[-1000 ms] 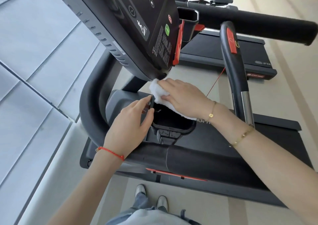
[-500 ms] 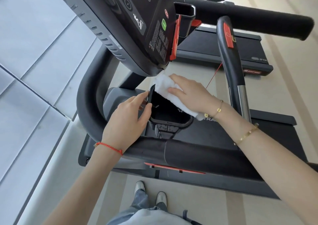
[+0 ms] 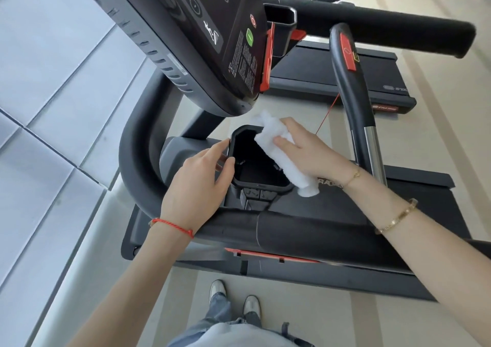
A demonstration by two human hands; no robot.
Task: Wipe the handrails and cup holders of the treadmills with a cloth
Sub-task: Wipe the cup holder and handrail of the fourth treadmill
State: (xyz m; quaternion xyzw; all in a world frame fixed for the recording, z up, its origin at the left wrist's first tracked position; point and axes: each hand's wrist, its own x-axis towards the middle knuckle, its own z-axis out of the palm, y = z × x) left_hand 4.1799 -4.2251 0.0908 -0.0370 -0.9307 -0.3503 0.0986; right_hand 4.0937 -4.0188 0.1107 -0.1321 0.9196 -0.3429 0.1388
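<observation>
Standing at the front of a black treadmill (image 3: 332,214), a person leans over its padded front handrail (image 3: 305,234), which runs across below both forearms. Its console (image 3: 202,38) tilts overhead, and a second treadmill (image 3: 332,73) stands beyond on the pale floor (image 3: 438,139). Under the console's lower edge sits the black cup holder (image 3: 255,166), a deep open pocket. A folded white cloth (image 3: 279,153) lies slantwise across its right rim, one end poking up toward the console, the other hanging past the near right corner. The right hand (image 3: 310,153) presses the cloth onto that rim with fingers laid fairly flat. The left hand (image 3: 199,184) grips the holder's left rim, thumb over the inner edge, fingers outside.
</observation>
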